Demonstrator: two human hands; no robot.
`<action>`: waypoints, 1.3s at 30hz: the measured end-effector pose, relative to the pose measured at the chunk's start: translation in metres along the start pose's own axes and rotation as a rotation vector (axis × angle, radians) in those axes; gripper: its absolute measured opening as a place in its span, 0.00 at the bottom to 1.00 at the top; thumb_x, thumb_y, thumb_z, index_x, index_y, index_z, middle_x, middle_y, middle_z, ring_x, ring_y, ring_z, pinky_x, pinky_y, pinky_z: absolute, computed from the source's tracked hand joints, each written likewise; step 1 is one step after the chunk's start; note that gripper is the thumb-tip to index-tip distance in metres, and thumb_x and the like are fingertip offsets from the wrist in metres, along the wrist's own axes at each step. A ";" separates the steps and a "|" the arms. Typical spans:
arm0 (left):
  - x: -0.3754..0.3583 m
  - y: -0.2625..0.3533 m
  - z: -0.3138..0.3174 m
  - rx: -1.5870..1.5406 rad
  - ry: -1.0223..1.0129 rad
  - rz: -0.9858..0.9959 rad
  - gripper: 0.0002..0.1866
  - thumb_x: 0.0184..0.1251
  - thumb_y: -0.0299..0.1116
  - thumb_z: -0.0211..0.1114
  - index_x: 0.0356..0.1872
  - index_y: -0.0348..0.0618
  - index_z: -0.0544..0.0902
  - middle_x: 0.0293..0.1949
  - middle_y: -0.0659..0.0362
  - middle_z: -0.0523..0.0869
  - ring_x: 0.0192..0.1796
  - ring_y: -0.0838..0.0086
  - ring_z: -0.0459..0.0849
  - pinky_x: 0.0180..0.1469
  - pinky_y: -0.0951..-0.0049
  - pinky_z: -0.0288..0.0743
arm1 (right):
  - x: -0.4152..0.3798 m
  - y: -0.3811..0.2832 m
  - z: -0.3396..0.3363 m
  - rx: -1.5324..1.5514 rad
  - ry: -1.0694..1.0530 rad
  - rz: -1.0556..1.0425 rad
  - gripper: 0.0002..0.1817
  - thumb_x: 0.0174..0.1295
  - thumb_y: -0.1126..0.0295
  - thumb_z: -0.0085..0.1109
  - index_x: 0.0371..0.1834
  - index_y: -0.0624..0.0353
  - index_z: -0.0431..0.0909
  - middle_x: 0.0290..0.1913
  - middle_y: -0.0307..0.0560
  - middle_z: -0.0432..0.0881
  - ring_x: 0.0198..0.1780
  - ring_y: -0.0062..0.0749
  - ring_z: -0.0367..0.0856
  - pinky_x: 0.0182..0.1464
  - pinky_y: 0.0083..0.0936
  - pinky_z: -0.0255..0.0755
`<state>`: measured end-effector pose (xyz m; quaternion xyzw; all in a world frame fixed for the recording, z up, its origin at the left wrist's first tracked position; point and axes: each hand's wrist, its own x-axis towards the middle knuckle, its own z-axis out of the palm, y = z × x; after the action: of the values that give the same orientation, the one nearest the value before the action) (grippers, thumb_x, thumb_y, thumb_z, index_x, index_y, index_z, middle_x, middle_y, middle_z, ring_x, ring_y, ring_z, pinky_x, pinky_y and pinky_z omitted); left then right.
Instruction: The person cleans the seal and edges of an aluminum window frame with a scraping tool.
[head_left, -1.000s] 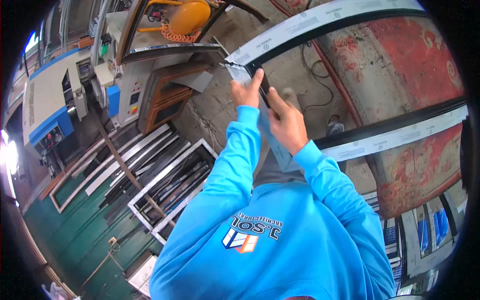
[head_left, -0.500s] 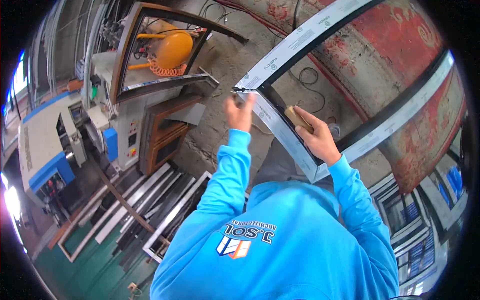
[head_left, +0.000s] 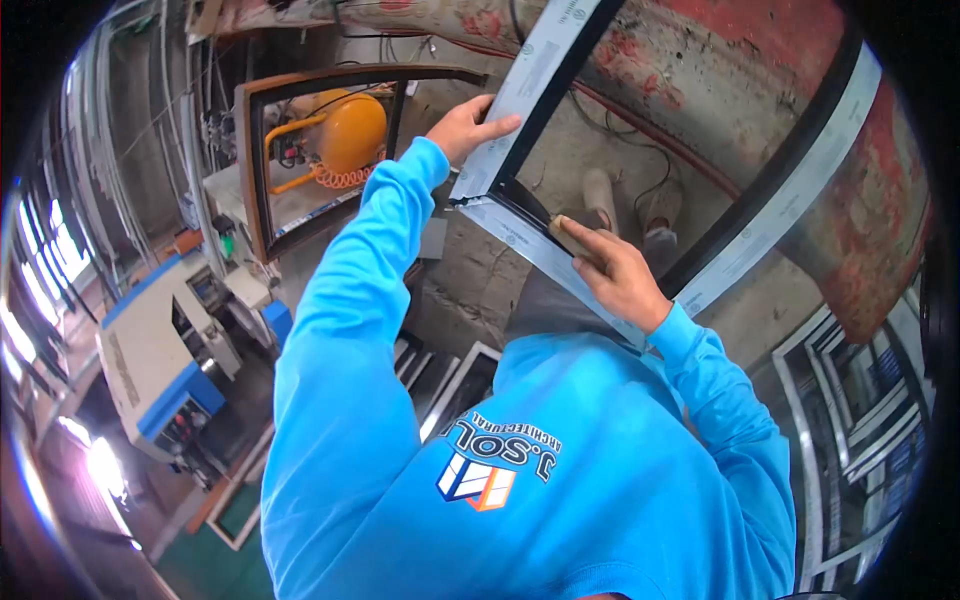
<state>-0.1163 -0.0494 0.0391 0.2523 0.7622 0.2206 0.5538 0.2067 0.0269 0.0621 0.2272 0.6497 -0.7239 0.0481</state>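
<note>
A frame [head_left: 535,75] with printed white film and dark inner edges lies across the red patterned support. My left hand [head_left: 468,128] grips its upper-left bar, thumb on the film and fingers over the outer edge. At the frame's near-left corner [head_left: 472,203], a dark joint line shows between two bars. My right hand [head_left: 622,275] is closed around a small tan block [head_left: 568,238] and rests at the near bar [head_left: 540,250]. The block's lower part is hidden under the fingers.
A brown frame [head_left: 252,165] stands at the left before a yellow tank [head_left: 352,130]. A white and blue machine [head_left: 150,350] is at the far left. Metal frames [head_left: 840,400] are stacked at the right. Cables lie on the floor beyond the frame.
My left hand has moved from the corner up to the upper-left bar and taken hold of it. The view has shifted, and my right hand still holds the block.
</note>
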 end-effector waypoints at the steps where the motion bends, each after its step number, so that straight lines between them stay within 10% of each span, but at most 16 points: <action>1: 0.006 0.003 0.005 -0.061 -0.010 -0.023 0.46 0.58 0.60 0.74 0.66 0.32 0.73 0.57 0.44 0.83 0.58 0.62 0.83 0.62 0.63 0.75 | 0.002 -0.003 -0.001 -0.036 -0.011 0.025 0.29 0.64 0.74 0.58 0.71 0.50 0.73 0.46 0.57 0.81 0.48 0.52 0.82 0.53 0.40 0.75; 10: 0.052 -0.014 0.003 -0.516 -0.448 -0.037 0.42 0.60 0.57 0.69 0.68 0.35 0.71 0.55 0.41 0.83 0.55 0.58 0.87 0.54 0.63 0.84 | 0.021 0.002 -0.006 -0.157 -0.024 0.107 0.29 0.63 0.73 0.62 0.71 0.43 0.75 0.34 0.53 0.80 0.29 0.46 0.82 0.34 0.38 0.78; 28: 0.034 0.020 0.007 -0.429 -0.193 -0.114 0.33 0.59 0.49 0.75 0.55 0.27 0.81 0.46 0.48 0.87 0.45 0.69 0.86 0.51 0.72 0.79 | 0.043 0.028 -0.025 -0.278 -0.055 -0.102 0.31 0.60 0.71 0.66 0.70 0.38 0.76 0.26 0.47 0.76 0.20 0.34 0.77 0.23 0.32 0.78; 39: 0.036 0.020 0.003 -0.336 -0.169 -0.091 0.33 0.60 0.49 0.75 0.53 0.27 0.82 0.45 0.49 0.88 0.44 0.71 0.86 0.50 0.73 0.79 | 0.024 0.012 0.018 0.062 0.138 0.118 0.27 0.63 0.72 0.66 0.67 0.42 0.79 0.28 0.50 0.77 0.23 0.39 0.79 0.28 0.33 0.78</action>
<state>-0.1198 -0.0112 0.0237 0.1392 0.6762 0.2974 0.6595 0.1849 0.0133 0.0426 0.3155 0.6142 -0.7223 0.0387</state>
